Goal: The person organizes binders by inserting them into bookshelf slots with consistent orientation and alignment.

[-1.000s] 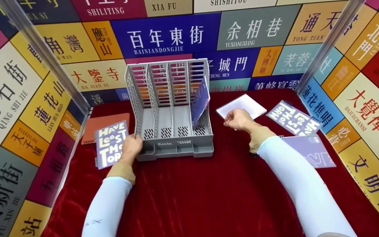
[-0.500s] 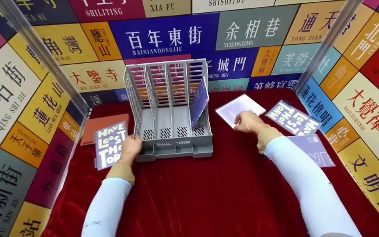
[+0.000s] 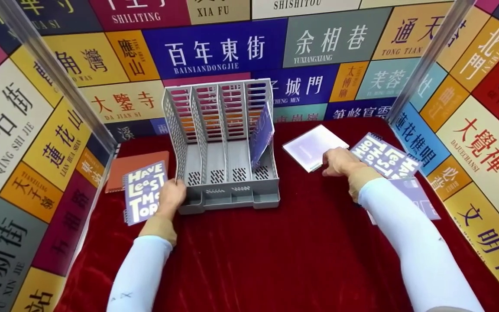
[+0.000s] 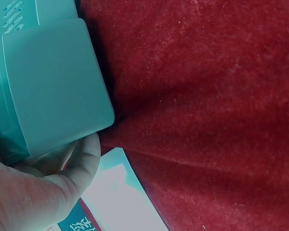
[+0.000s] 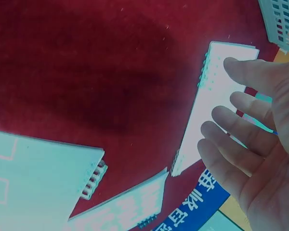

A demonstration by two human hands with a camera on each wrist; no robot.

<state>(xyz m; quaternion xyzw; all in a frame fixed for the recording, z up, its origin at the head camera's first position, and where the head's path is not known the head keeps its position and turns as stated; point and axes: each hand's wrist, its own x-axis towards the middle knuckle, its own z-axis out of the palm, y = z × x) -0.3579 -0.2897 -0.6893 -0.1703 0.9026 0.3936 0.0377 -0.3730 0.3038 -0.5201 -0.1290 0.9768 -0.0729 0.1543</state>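
A grey desktop file organizer [image 3: 228, 193] with several slots stands at the middle back, a purple notebook [image 3: 261, 136] leaning in its rightmost slot. My left hand [image 3: 170, 197] grips the organizer's front left corner; in the left wrist view the fingers of the left hand [image 4: 48, 187] curl at its lower edge. My right hand [image 3: 340, 162] is at the near right corner of a pale spiral notebook [image 3: 314, 145]. In the right wrist view the right hand [image 5: 250, 130] has its fingers spread, overlapping that notebook, with nothing held.
A lettered purple notebook [image 3: 386, 156] and a lilac one [image 3: 420, 199] lie at the right, the latter partly behind my right sleeve. To the organizer's left, another lettered notebook [image 3: 143, 195] overlaps a brown-red notebook [image 3: 137, 167] on the red velvet cloth [image 3: 249, 255]. Sign-printed walls [image 3: 215, 47] enclose the table.
My right hand has moved right, from over the pale notebook to its near right corner, uncovering more of its cover. The left hand keeps its place on the organizer.
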